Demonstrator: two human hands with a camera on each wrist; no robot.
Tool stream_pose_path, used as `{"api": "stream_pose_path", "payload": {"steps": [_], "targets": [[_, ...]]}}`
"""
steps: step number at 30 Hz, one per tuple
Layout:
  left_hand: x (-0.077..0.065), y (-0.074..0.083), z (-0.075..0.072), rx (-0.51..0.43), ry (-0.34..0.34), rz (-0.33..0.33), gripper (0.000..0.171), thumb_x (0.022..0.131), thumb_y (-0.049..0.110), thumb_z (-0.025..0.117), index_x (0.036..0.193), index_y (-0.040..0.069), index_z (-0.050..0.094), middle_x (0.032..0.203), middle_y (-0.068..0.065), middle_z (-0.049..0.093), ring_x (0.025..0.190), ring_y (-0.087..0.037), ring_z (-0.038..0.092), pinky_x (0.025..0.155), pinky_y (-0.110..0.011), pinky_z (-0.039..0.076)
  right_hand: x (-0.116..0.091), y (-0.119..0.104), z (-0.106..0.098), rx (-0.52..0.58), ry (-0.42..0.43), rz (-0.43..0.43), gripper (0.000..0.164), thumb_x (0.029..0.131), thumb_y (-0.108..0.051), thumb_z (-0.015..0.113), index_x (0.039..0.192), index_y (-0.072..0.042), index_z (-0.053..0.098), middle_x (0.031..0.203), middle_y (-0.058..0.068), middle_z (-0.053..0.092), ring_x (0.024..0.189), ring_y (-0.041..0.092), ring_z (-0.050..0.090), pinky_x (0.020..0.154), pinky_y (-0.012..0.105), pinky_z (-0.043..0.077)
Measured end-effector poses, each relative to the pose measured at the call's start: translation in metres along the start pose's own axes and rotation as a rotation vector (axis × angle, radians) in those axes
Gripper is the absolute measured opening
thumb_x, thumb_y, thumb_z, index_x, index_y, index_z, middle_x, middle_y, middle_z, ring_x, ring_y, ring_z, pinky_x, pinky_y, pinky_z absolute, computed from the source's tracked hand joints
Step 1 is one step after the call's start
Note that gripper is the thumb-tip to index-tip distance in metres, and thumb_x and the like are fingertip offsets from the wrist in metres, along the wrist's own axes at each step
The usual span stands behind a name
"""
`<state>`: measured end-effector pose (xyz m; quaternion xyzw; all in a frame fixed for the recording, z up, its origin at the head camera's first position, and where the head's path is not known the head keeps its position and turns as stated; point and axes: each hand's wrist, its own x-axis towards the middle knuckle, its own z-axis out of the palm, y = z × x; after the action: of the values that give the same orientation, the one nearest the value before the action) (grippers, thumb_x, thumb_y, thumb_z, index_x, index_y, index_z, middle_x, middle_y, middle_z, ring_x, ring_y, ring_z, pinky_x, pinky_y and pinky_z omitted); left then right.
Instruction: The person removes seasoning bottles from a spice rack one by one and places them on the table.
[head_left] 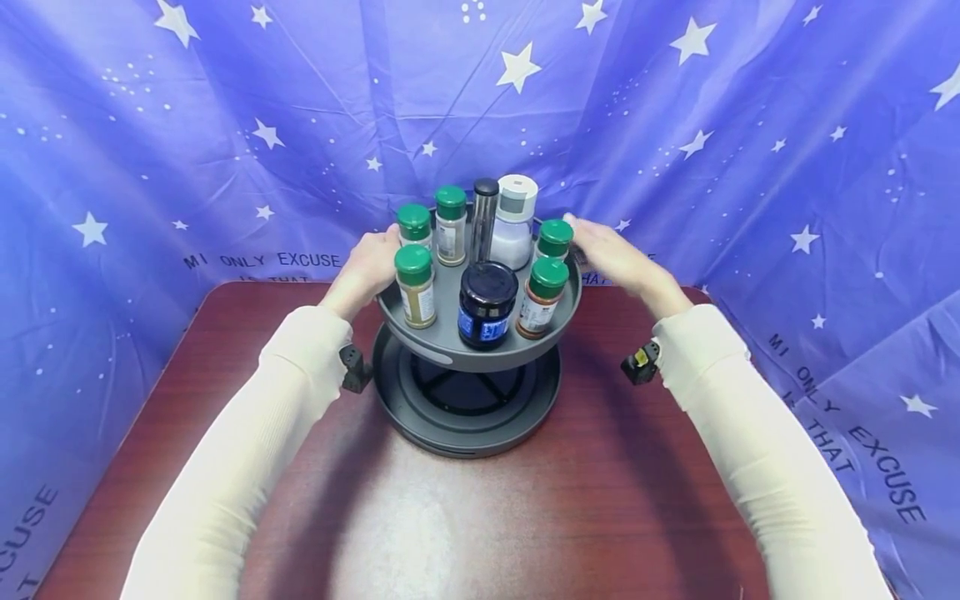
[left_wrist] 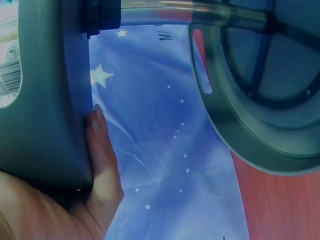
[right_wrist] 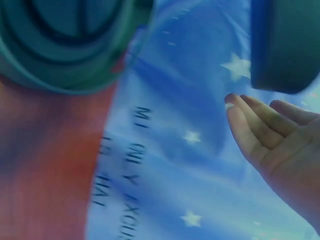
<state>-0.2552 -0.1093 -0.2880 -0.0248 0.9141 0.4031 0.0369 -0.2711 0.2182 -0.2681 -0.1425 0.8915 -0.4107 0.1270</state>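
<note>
A grey two-tier turntable rack stands on the table, its upper tray (head_left: 444,335) above a lower tray (head_left: 467,437). My left hand (head_left: 371,265) grips the upper tray's left edge; in the left wrist view its fingers (left_wrist: 104,165) reach under that tray. On the right side, my right hand (head_left: 611,254) is held beside the tray near a green-capped jar (head_left: 555,237). The right wrist view shows that hand's fingers (right_wrist: 260,122) loosely extended, just below the tray's wall (right_wrist: 285,55), with a gap between. A clear post (left_wrist: 200,12) joins the two tiers.
Several green-capped spice jars (head_left: 416,287) ring the upper tray. Among them stand a dark-lidded jar (head_left: 487,304), a slim dark grinder (head_left: 484,221) and a white-capped container (head_left: 516,225). A starry blue curtain (head_left: 315,150) hangs close behind the reddish table (head_left: 465,525).
</note>
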Motion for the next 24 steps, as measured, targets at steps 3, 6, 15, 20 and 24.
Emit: {"api": "stream_pose_path", "payload": {"steps": [3,6,15,20,24], "targets": [[0.0,0.0,-0.001,0.006,-0.004,0.002,0.063,0.107,0.041,0.015,0.141,0.002,0.051,0.15,-0.02,0.046,0.14,-0.04,0.043,0.114,-0.053,0.037,0.001,-0.02,-0.015,-0.009,0.015,0.006,0.07,0.103,-0.059,0.021,0.156,-0.013,0.026,0.157,0.018,0.036,0.138,0.038,0.044,0.114,0.053,0.037],[0.0,0.0,-0.001,0.013,-0.004,0.006,0.062,0.107,0.04,0.015,0.141,0.002,0.051,0.15,-0.021,0.046,0.14,-0.04,0.043,0.114,-0.053,0.037,0.001,-0.041,-0.026,-0.017,0.027,-0.012,0.07,0.103,-0.057,0.031,0.157,-0.014,0.024,0.157,0.019,0.037,0.137,0.037,0.044,0.116,0.053,0.034],[0.001,0.0,-0.001,0.014,-0.011,0.009,0.063,0.107,0.041,0.015,0.141,0.001,0.051,0.15,-0.021,0.047,0.14,-0.04,0.043,0.114,-0.053,0.037,0.006,-0.09,-0.036,-0.258,-0.031,-0.074,0.091,0.089,-0.047,0.067,0.159,-0.025,0.014,0.164,0.01,0.025,0.15,0.031,0.027,0.122,0.054,0.023],[0.001,0.0,-0.001,0.003,-0.014,-0.012,0.062,0.107,0.041,0.017,0.142,0.002,0.051,0.149,-0.02,0.047,0.139,-0.04,0.043,0.113,-0.053,0.038,0.013,-0.106,-0.029,-0.384,-0.077,-0.087,0.101,0.083,-0.046,0.075,0.159,-0.025,0.012,0.165,0.01,0.023,0.15,0.032,0.027,0.12,0.056,0.024],[0.0,0.0,-0.002,-0.011,-0.02,-0.018,0.062,0.107,0.041,0.017,0.142,0.003,0.051,0.15,-0.02,0.047,0.139,-0.039,0.044,0.113,-0.052,0.038,0.019,-0.114,-0.02,-0.525,-0.108,-0.12,0.106,0.08,-0.047,0.078,0.16,-0.023,0.012,0.165,0.01,0.02,0.152,0.032,0.021,0.122,0.056,0.021]]}}
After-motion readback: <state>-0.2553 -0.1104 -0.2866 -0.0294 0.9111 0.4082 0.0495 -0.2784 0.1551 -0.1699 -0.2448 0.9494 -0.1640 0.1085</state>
